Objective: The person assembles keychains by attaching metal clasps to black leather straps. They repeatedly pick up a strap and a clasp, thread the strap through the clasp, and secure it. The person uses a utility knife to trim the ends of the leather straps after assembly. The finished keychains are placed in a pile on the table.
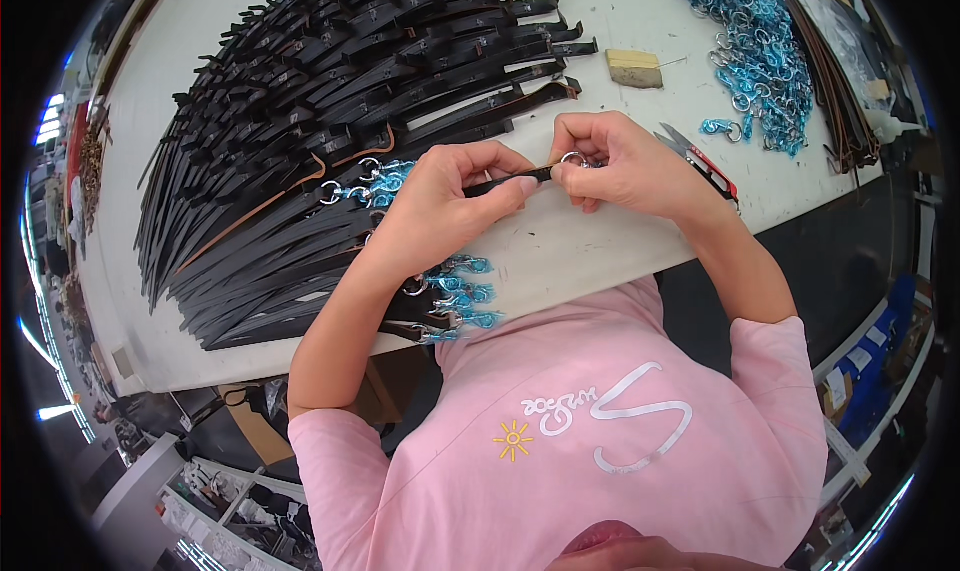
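A narrow black strap (488, 186) runs between my two hands above the front part of the table. My left hand (455, 193) pinches it between thumb and fingers. My right hand (622, 167) is closed on its other end, where a silver metal ring (574, 159) shows at the fingertips. Part of the ring and the strap's end is hidden by my right fingers. Close to my left wrist lie finished-looking straps with metal rings and blue-wrapped snap hooks (462, 293). More blue-wrapped hooks (378, 185) rest just beyond that wrist.
A large fan of black straps (330, 81) covers the table's left side. Red-handled scissors (706, 169) lie right of my right hand. Beyond are a yellowish block (634, 69), a heap of blue-wrapped hooks (765, 71) and a bundle of brown straps (838, 111).
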Tool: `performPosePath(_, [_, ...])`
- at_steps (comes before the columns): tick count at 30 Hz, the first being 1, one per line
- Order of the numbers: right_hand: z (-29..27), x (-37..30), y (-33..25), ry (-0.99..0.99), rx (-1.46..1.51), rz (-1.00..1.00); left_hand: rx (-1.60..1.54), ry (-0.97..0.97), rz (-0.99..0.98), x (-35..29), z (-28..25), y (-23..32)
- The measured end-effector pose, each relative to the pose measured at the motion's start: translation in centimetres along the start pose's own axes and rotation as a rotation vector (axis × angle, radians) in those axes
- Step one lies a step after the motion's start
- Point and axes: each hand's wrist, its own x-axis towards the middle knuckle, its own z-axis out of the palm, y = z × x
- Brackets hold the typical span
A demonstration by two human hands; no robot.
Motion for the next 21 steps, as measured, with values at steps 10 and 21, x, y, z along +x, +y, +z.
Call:
performPosePath(10, [-0.1, 0.1, 0.3, 0.006, -0.017, 0.008, -0.002, 0.024, -0.083, 0.5, 0.4, -0.3])
performPosePath(21, [-0.4, -0.1, 0.2, -0.007, -0.005, 0.017, 0.069, 0.065, 0.011, 0.5, 0.6, -0.6])
